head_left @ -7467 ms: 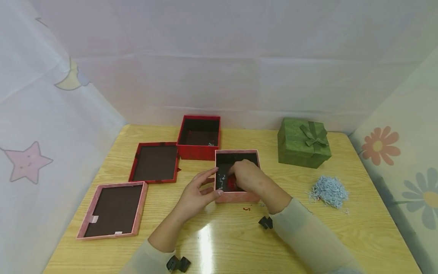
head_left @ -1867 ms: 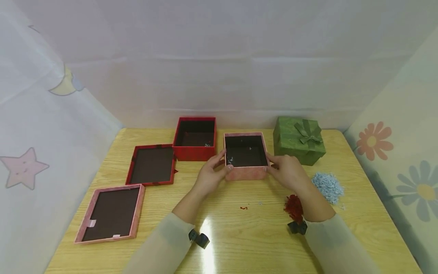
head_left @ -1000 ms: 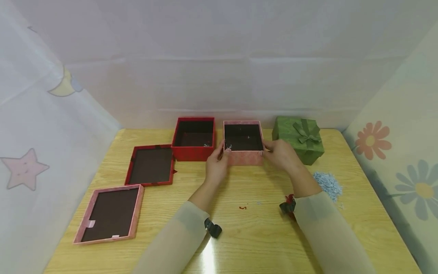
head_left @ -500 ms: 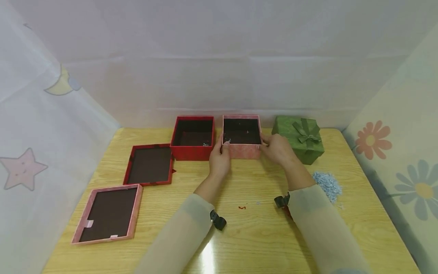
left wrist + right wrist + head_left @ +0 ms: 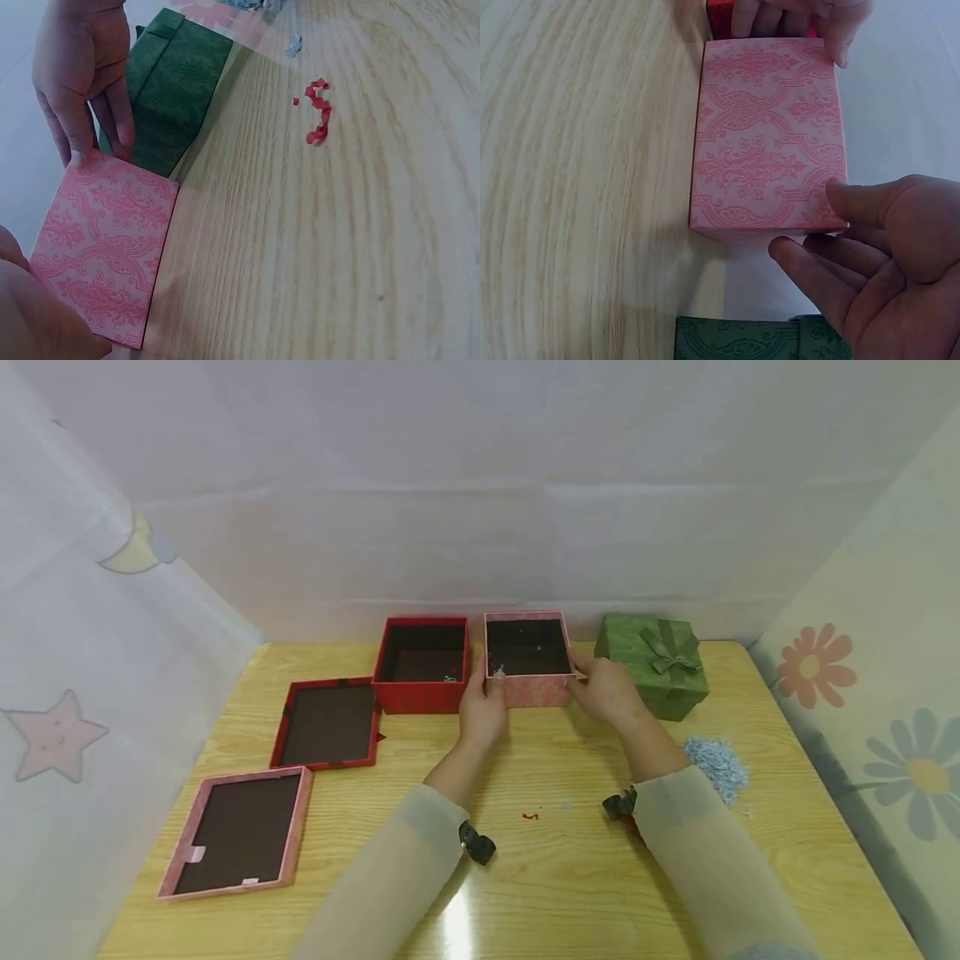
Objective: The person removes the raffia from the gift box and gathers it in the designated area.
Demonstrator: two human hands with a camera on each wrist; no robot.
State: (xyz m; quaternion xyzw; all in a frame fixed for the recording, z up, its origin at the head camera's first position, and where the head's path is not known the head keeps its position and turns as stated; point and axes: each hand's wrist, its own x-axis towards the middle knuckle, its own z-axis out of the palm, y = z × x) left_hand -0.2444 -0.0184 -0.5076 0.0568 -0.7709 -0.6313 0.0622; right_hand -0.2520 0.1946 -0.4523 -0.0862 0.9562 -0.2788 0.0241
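A pink patterned gift box stands open-topped at the back of the table, a few pale paper shreds on its dark inside. My left hand grips its left side, thumb at the front corner. On the opposite side my right hand holds it between thumb and fingers; in the right wrist view the thumb lies over the patterned front face. The red gift box, also lidless, is just left of my left hand. To the right of my right hand sits the green box with a bow.
On the left lie an upturned red lid and an upturned pink lid. A heap of light blue shredded paper is at right. Red shredded paper is mostly hidden beneath my right wrist. A red scrap lies mid-table. White cloth walls stand behind.
Earlier my right hand was inside the pink box; the red shreds came to lie at its right. Both hands then moved the box back between the red and green boxes. Little differs in the last half second.
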